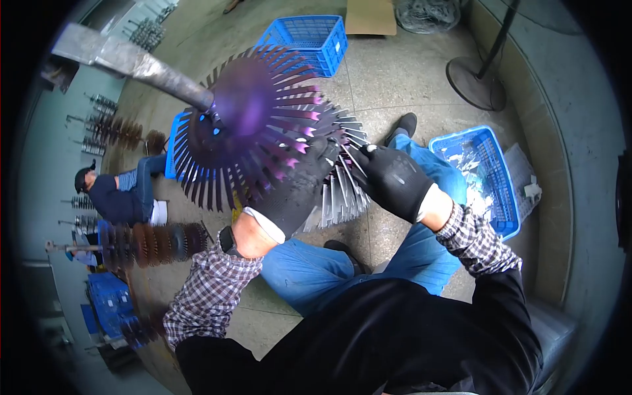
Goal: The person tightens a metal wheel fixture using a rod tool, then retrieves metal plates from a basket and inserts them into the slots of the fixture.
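Observation:
A round rack of dark, purple-tinted metal blades fans out around a metal shaft that comes in from the upper left. Behind it, silvery blades spread from a further part of the rack. My left hand, in a black glove, reaches in among the blades, its fingertips near the silvery ones and partly hidden. My right hand, also gloved in black, is closed at the right edge of the silvery blades, pinching a thin metal blade between thumb and fingers.
A blue crate holding shiny pieces in clear plastic is at the right. Another blue crate stands beyond the rack, near cardboard. A stand base is upper right. At the left, a person sits near more racks.

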